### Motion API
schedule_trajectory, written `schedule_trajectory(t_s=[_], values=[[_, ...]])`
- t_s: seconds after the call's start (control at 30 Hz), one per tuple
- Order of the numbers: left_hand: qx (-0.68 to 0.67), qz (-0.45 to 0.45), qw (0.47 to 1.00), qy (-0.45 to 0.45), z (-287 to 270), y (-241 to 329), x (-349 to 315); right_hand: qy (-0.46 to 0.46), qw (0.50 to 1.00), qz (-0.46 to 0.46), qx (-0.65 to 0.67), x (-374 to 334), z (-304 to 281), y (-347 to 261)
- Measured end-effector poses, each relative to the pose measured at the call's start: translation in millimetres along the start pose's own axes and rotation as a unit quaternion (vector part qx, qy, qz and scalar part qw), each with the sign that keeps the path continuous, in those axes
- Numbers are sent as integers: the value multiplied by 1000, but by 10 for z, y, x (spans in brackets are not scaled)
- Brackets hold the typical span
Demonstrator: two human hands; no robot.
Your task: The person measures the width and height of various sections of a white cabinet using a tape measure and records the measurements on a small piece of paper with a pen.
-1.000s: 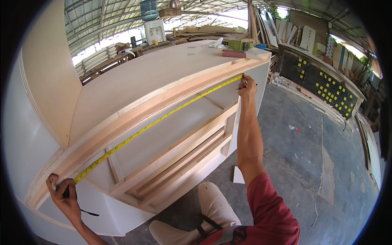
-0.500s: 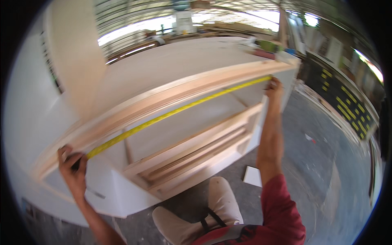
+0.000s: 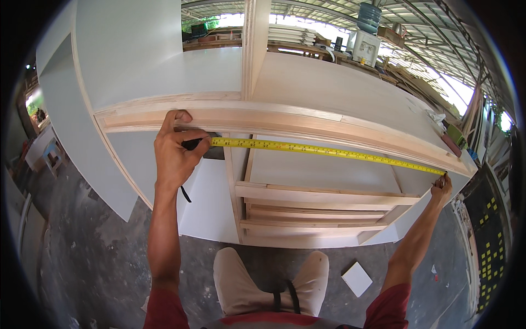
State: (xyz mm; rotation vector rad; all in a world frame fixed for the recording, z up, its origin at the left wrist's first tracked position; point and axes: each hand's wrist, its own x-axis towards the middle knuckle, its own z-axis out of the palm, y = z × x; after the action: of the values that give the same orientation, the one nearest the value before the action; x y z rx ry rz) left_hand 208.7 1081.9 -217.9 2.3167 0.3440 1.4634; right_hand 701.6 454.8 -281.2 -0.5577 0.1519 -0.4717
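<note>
Head view on my remote feed: L hand (image 3: 172, 156) has thumb & fingers (image 3: 200, 149) pinched on the dark case (image 3: 191, 144) of the tape measure (image 3: 329, 152), w/ another finger up over the pale wood rail (image 3: 285, 119). Black strap (image 3: 186, 194) hangs under that hand. Yellow blade runs out taut just below the rail, approx. parallel, to the R hand (image 3: 441, 187), fingers closed on its far end; can't tell if those fingertips also touch the cabinet (image 3: 206, 203). Tape measure thus spans the cabinet's open front, above the horiz. wood slats (image 3: 323, 196). On the floor (image 3: 118, 263) I see a white square piece (image 3: 357, 279), R of the person's knees. Up top, far R: green item (image 3: 456, 135). Water dispenser (image 3: 364, 48) in bkgd.
</note>
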Motion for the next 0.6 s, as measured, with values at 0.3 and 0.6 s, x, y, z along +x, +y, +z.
schedule_trajectory(t_s=[0.3, 0.6], values=[[-23, 34, 998, 53, 69, -57, -15, 0, 1000, 1, 4, -83, 44, -77], [-5, 16, 998, 56, 70, -7, -72, 1, 1000, 11, 5, 108, -10, -53]])
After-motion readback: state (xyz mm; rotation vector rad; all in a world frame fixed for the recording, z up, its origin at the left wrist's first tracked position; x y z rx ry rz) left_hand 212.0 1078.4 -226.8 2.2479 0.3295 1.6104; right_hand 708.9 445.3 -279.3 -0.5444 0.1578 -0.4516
